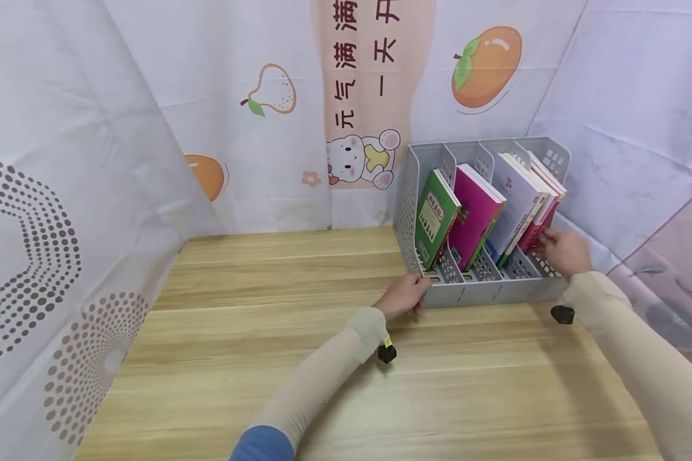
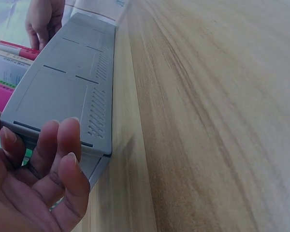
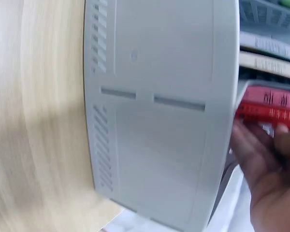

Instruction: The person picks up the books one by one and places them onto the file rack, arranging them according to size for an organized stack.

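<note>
A grey file rack [image 1: 478, 293] with several compartments holds books at the right rear of the table. My left hand [image 1: 405, 296] grips the rack's front left corner, thumb at the upper edge and fingers curled near the front panel [image 2: 53, 104]. At the rightmost compartment, my right hand [image 1: 566, 251] reaches over the front edge. Its fingers touch the low end of a red book [image 1: 535, 235], which leans there beside a pink-spined one [image 3: 270, 96]. In the right wrist view, the right fingers [image 3: 253, 147] lie along the red book's outer side, partly hidden by the rack.
A green book [image 1: 435, 221], a magenta book [image 1: 475, 218] and pale lavender books [image 1: 510, 205] lean in the other compartments. The wooden table [image 1: 277, 275] extends left and forward of the rack. Printed cloth [image 1: 219, 128] hangs behind and at both sides.
</note>
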`<state>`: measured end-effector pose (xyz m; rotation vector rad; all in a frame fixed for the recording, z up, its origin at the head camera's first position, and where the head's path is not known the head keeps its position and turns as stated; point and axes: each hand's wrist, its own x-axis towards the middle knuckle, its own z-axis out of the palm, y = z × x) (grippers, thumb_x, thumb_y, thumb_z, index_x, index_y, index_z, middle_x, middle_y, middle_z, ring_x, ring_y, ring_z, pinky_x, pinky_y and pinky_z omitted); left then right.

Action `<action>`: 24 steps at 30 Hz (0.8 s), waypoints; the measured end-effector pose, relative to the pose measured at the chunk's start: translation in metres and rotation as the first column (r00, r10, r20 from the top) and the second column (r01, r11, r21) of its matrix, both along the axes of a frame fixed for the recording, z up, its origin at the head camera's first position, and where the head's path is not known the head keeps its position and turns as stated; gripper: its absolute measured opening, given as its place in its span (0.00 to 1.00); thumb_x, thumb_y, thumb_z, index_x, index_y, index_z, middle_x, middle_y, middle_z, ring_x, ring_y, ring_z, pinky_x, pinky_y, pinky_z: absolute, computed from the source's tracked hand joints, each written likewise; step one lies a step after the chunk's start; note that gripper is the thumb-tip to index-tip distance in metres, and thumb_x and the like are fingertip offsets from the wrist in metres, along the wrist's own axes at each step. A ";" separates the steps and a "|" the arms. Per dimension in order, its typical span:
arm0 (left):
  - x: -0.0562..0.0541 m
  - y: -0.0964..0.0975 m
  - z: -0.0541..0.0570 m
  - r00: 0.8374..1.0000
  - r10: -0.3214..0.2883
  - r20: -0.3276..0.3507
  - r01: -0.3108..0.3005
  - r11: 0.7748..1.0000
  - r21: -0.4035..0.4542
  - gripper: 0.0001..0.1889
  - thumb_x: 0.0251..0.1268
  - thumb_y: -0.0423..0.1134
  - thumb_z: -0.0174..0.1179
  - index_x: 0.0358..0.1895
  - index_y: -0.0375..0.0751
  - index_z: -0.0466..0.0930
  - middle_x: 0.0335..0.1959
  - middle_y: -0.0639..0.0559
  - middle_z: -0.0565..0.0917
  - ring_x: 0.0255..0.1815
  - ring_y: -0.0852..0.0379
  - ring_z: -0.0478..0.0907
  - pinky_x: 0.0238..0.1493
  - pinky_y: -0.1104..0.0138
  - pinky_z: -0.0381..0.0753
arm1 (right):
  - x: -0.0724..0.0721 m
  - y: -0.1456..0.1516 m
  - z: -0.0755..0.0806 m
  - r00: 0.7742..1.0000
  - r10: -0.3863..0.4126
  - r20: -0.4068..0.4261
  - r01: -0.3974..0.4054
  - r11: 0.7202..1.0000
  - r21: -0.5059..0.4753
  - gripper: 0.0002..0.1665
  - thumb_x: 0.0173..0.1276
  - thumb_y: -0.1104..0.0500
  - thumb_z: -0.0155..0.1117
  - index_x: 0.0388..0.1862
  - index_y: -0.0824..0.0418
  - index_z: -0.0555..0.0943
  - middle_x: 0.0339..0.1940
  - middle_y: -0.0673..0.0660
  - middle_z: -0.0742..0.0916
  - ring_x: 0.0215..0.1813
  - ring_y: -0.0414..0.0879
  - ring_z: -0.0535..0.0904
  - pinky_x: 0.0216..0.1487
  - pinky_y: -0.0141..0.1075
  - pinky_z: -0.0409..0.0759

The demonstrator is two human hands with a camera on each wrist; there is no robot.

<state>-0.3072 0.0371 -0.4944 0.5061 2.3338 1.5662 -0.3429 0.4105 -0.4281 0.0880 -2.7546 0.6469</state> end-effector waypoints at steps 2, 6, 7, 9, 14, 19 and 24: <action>0.000 0.001 -0.001 1.000 0.000 0.006 0.000 1.000 -0.006 0.20 0.81 0.48 0.46 0.32 0.37 0.75 0.19 0.49 0.79 0.20 0.51 0.79 0.17 0.66 0.77 | -0.001 -0.001 -0.002 1.000 -0.015 -0.020 0.015 1.000 0.024 0.21 0.80 0.64 0.50 0.59 0.80 0.75 0.52 0.83 0.79 0.48 0.79 0.78 0.51 0.68 0.73; -0.001 -0.001 -0.002 1.000 0.008 0.007 -0.008 1.000 -0.023 0.20 0.82 0.49 0.46 0.31 0.41 0.74 0.19 0.49 0.80 0.19 0.52 0.79 0.18 0.65 0.77 | -0.006 -0.009 -0.004 1.000 0.000 0.014 0.000 0.999 0.038 0.17 0.77 0.65 0.50 0.49 0.81 0.79 0.40 0.80 0.83 0.36 0.70 0.79 0.39 0.60 0.75; -0.002 -0.003 -0.002 1.000 0.008 0.002 -0.008 1.000 -0.027 0.20 0.82 0.49 0.45 0.31 0.41 0.74 0.20 0.49 0.80 0.20 0.52 0.80 0.19 0.65 0.78 | -0.008 -0.012 -0.004 1.000 0.005 0.026 -0.007 0.998 0.060 0.17 0.77 0.65 0.50 0.44 0.80 0.80 0.35 0.78 0.84 0.33 0.68 0.78 0.36 0.58 0.75; -0.005 -0.009 -0.001 1.000 0.004 -0.011 -0.004 0.999 -0.045 0.20 0.82 0.50 0.45 0.31 0.42 0.74 0.21 0.48 0.82 0.20 0.51 0.81 0.20 0.64 0.79 | -0.011 -0.019 -0.004 0.998 0.022 0.051 -0.027 0.993 0.114 0.17 0.76 0.63 0.49 0.33 0.76 0.77 0.26 0.71 0.82 0.28 0.63 0.76 0.30 0.55 0.72; -0.018 -0.028 0.002 0.997 -0.037 -0.068 0.030 0.993 -0.112 0.20 0.81 0.53 0.47 0.32 0.43 0.76 0.27 0.45 0.86 0.23 0.47 0.85 0.24 0.63 0.81 | -0.012 -0.052 -0.004 0.999 0.042 0.009 -0.043 0.968 0.246 0.20 0.70 0.62 0.49 0.16 0.65 0.71 0.14 0.62 0.78 0.19 0.61 0.73 0.20 0.57 0.70; -0.037 -0.051 0.002 0.986 -0.064 -0.152 0.028 0.973 -0.227 0.24 0.79 0.60 0.50 0.36 0.42 0.80 0.32 0.43 0.87 0.25 0.47 0.84 0.26 0.63 0.80 | -0.004 -0.095 -0.005 0.977 0.042 -0.207 0.020 0.958 0.286 0.18 0.64 0.61 0.55 0.17 0.71 0.75 0.20 0.72 0.79 0.20 0.69 0.74 0.16 0.63 0.69; -0.054 -0.079 -0.004 0.946 -0.063 -0.318 -0.095 0.884 -0.458 0.21 0.80 0.59 0.48 0.37 0.47 0.80 0.30 0.54 0.84 0.27 0.57 0.79 0.30 0.64 0.79 | 0.002 -0.139 0.010 0.977 0.119 -0.177 -0.060 0.950 0.306 0.22 0.72 0.57 0.53 0.16 0.63 0.73 0.18 0.65 0.80 0.19 0.63 0.75 0.15 0.60 0.70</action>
